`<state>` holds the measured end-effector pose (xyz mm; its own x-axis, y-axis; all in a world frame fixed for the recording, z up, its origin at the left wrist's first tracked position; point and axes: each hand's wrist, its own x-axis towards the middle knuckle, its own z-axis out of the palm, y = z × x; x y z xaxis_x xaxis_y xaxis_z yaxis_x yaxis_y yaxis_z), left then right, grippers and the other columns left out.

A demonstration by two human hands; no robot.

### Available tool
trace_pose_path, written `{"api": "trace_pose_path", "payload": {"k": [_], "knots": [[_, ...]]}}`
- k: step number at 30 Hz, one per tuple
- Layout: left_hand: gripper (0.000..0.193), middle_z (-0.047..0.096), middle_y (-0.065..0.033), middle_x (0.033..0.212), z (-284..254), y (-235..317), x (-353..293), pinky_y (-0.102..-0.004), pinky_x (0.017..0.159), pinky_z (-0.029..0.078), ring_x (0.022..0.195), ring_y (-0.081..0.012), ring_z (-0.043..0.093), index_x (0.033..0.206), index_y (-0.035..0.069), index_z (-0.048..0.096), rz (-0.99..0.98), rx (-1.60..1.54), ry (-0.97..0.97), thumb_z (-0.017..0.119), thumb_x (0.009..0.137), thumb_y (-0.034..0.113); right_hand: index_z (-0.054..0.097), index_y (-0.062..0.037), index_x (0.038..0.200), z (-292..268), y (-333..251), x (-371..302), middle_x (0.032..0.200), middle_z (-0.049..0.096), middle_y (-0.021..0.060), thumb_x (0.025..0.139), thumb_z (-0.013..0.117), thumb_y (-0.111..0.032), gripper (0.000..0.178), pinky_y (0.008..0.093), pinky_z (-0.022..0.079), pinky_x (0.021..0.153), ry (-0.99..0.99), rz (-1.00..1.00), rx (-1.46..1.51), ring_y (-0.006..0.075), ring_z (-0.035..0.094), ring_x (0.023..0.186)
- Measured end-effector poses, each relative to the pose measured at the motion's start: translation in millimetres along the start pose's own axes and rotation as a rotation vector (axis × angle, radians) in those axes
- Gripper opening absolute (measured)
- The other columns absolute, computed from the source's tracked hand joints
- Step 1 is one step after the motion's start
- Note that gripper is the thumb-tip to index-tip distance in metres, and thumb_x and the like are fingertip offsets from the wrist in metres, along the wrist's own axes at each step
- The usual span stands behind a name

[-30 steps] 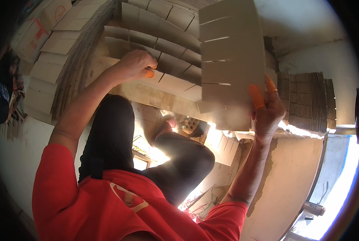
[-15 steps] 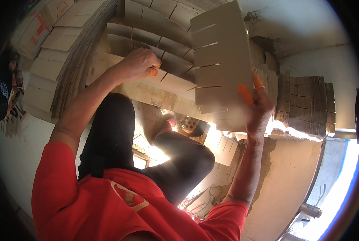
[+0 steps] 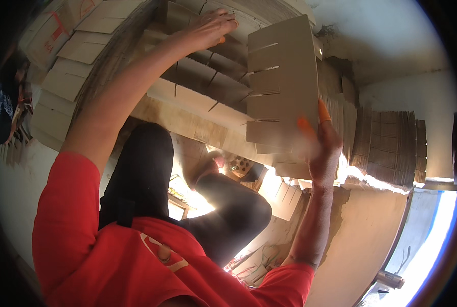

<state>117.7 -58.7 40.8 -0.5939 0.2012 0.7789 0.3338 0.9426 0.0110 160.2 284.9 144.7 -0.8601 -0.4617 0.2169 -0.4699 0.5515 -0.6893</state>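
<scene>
My left hand (image 3: 215, 30) reaches far over a row of upright slotted cardboard strips (image 3: 203, 74), orange covers on its fingertips. Its thumb and fingers are bent closed at the top edge of a rear strip; the grip itself is partly hidden. My right hand (image 3: 324, 146), with orange covers on thumb and finger, grips the lower right edge of a slotted cardboard sheet (image 3: 284, 77). That sheet stands tilted at the right end of the strips, its slots open toward the left. Another sheet edge shows just below it.
Stacked slotted cardboard (image 3: 392, 146) stands at the right by the wall. Tall piles of cardboard (image 3: 70, 77) and a carton with red tape (image 3: 44, 41) fill the left. Beneath the wooden bench edge (image 3: 187, 128) are my legs and a leaning slotted sheet (image 3: 282, 197).
My left hand has moved from the front strip up and away to the rear one. The sheet in my right hand has shifted slightly down; my right hand stays at its edge.
</scene>
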Motion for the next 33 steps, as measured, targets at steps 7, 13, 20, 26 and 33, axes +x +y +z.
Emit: {"api": "trace_pose_path", "payload": {"k": [7, 13, 20, 26, 33], "knots": [[0.025, 0.046, -0.0185, 0.063, 16, 6, -9, -0.0446, 0.051, 0.041, 0.061, -0.035, 0.054, 0.063, 0.002, 0.037, -0.231, 0.011, -0.443, 0.059, 0.063, -0.01, 0.047, -0.0026, 0.134, -2, 11, -9, 0.059, 0.048, -0.0033, 0.086, 0.063, -0.004, 0.051, 0.0218, 0.031, 0.04, 0.016, 0.129, 0.078, 0.0027, 0.037, 0.045], [0.026, 0.044, -0.0206, 0.063, 9, 10, -9, -0.0452, 0.05, 0.038, 0.06, -0.0382, 0.051, 0.061, 0.002, 0.035, -0.232, -0.011, -0.417, 0.058, 0.064, -0.01, 0.046, -0.0024, 0.135, -5, 11, -2, 0.061, 0.049, -0.0031, 0.087, 0.061, -0.003, 0.05, 0.0211, 0.031, 0.04, -0.048, 0.054, 0.103, 0.0024, 0.037, 0.046], [0.017, 0.05, -0.0202, 0.061, 7, 12, -14, -0.0469, 0.058, 0.044, 0.068, -0.0379, 0.057, 0.069, 0.0, 0.05, -0.211, -0.08, -0.293, 0.067, 0.067, -0.005, 0.047, -0.0032, 0.135, -3, 5, 2, 0.061, 0.049, -0.0029, 0.087, 0.059, -0.002, 0.049, 0.0211, 0.031, 0.04, -0.087, 0.077, 0.131, 0.002, 0.038, 0.046], [0.039, 0.056, -0.0163, 0.073, 5, 16, -11, -0.0436, 0.07, 0.046, 0.083, -0.0334, 0.058, 0.104, 0.003, 0.061, -0.307, -0.019, -0.461, 0.076, 0.069, 0.007, 0.046, -0.0026, 0.134, 0, 9, 19, 0.074, 0.057, -0.0004, 0.088, 0.059, -0.002, 0.048, 0.0203, 0.038, 0.049, -0.222, 0.024, 0.188, 0.0027, 0.045, 0.057], [0.029, 0.056, -0.0195, 0.076, -1, 16, -4, -0.0462, 0.069, 0.046, 0.081, -0.0375, 0.058, 0.088, 0.001, 0.055, -0.355, -0.145, -0.374, 0.076, 0.068, 0.006, 0.048, -0.0042, 0.133, 23, 18, 25, 0.06, 0.056, 0.0024, 0.088, 0.059, -0.005, 0.046, 0.0244, 0.037, 0.038, -0.242, -0.14, -0.063, 0.0063, 0.043, 0.041]]}}
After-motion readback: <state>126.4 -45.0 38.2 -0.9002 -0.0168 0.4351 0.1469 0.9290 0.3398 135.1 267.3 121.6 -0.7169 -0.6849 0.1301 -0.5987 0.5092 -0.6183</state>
